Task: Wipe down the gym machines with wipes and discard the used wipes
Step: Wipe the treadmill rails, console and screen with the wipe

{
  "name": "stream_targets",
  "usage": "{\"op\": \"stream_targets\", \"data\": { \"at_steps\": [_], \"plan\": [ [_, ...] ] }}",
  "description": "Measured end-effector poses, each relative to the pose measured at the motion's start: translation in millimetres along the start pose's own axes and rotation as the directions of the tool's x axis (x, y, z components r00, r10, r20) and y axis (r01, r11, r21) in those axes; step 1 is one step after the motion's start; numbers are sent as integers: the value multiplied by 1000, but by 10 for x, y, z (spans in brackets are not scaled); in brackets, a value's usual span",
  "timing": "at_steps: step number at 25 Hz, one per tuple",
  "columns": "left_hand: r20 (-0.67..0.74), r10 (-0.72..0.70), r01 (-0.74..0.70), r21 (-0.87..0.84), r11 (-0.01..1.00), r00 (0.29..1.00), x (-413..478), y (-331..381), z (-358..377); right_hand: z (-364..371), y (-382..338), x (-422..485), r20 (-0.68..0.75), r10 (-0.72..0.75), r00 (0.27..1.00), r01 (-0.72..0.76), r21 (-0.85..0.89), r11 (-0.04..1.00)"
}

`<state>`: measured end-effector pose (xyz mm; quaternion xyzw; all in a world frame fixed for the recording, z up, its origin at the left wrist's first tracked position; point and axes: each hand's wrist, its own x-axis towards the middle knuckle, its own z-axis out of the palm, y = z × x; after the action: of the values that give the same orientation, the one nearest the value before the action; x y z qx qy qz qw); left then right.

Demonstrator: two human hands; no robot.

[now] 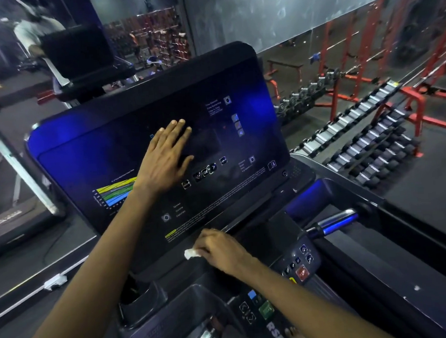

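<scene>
1. At 9 o'clock of the view stands a neighbouring treadmill (6, 223). It is dark, and a grey slanted post rises from its deck.
2. The console screen (244, 183) of the machine in front fills the middle. It is glossy black and tilted back, with blue glare at its left and right ends. A coloured chart (118, 194) with yellow, green and blue bands sits at 8 o'clock on the screen.
3. The left hand (163, 157) lies flat on the screen, palm down. The four fingers are straight and nearly together, pointing to 1 o'clock, and the thumb is spread apart toward 3 o'clock. It holds nothing.
4. The wipe (191, 253), small, white and crumpled, is at 6 o'clock below the screen, on the dark ledge under its lower edge. Only a little of it shows, at the 9 o'clock side of the right hand.
5. The right hand (219, 251) has its fingers curled down and clamped on the wipe, pressing it to the ledge.
6. A button panel (299, 263) sits at 4 o'clock from the right hand, with a red button (302, 272) on it.
7. A handlebar (336, 221) at 3 o'clock from that hand shines blue.
8. A dumbbell rack (368, 143) stands at 3 o'clock of the view, and red frames (367, 53) are behind it at 1 o'clock.
</scene>
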<state>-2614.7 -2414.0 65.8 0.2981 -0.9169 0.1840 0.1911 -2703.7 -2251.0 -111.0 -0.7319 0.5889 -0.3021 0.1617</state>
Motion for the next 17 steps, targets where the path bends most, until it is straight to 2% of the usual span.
{"op": "stream_targets", "data": {
  "at_steps": [1, 3, 4, 6, 8, 9, 12, 13, 14, 16, 17],
  "plan": [
    [-7, -9, 9, 6, 1000, 1000, -10, -22, -14, -68, 115, -20, -27, 38, 999, -37, 28, 999],
    [-30, -42, 42, 5, 999, 999, -19, -68, -61, -246, 415, -53, -211, 162, 964, -145, 91, 985],
    [-34, -60, 60, 1, 998, 998, -14, -87, -87, -351, 580, -62, -328, 232, 916, -199, 130, 971],
    [-27, -70, 71, 1, 998, 997, -8, -111, -127, -569, 838, -70, -523, 368, 769, -293, 224, 930],
    [-20, -65, 65, 11, 998, 998, -6, -116, -145, -677, 922, -46, -612, 488, 623, -364, 325, 873],
    [-14, -67, 67, 11, 998, 998, -1, -118, -151, -672, 898, -16, -606, 506, 614, -373, 342, 862],
    [-11, -73, 73, 5, 997, 997, 14, -126, -155, -500, 771, 10, -535, 344, 772, -277, 205, 939],
    [-15, -77, 78, 8, 997, 997, 18, -127, -158, -532, 805, 29, -569, 331, 753, -256, 209, 944],
    [-19, -83, 83, 10, 996, 996, 16, -132, -166, -613, 866, 70, -630, 389, 673, -274, 276, 921],
    [-40, -102, 103, 5, 995, 994, 6, -152, -192, -843, 975, 161, -701, 561, 440, -329, 455, 827],
    [-50, -114, 115, 6, 993, 992, -2, -175, -208, -905, 1002, 208, -704, 604, 373, -337, 504, 795]
  ]
}}
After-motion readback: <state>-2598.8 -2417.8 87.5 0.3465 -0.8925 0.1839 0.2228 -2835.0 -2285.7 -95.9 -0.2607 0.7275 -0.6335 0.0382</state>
